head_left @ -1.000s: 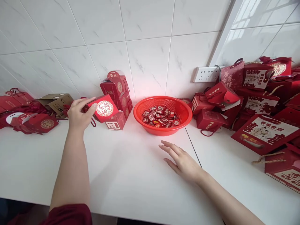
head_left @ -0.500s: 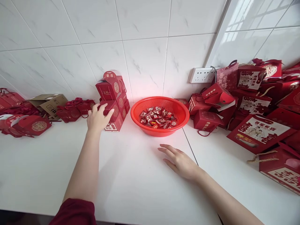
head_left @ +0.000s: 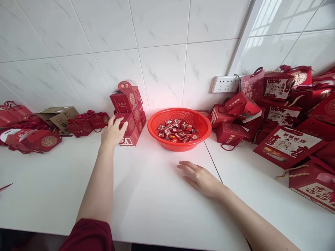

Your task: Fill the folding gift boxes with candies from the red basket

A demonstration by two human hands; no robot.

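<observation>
My left hand [head_left: 113,131] is at the left side of a stack of red boxes [head_left: 132,129], fingers apart and touching or very close to a box; nothing is seen held in it. On top of the stack sits a red box [head_left: 124,99] with a rounded flap and cord handles. My right hand [head_left: 200,177] hovers low over or rests on the white table [head_left: 157,202], its fingers loosely spread and holding nothing. Beyond it stands a red plastic basket [head_left: 179,146] with small wrapped candies [head_left: 178,130] inside.
Many red gift boxes [head_left: 288,144] are piled on the right. More red boxes [head_left: 42,140] and an open brown carton [head_left: 60,119] line the left side. A tiled wall [head_left: 162,76] with a white power strip [head_left: 225,84] rises behind.
The view has shifted slightly, so the left-side boxes appear farther right. A thin red tip now shows at the left edge. Both hands keep nearly the same pose.
</observation>
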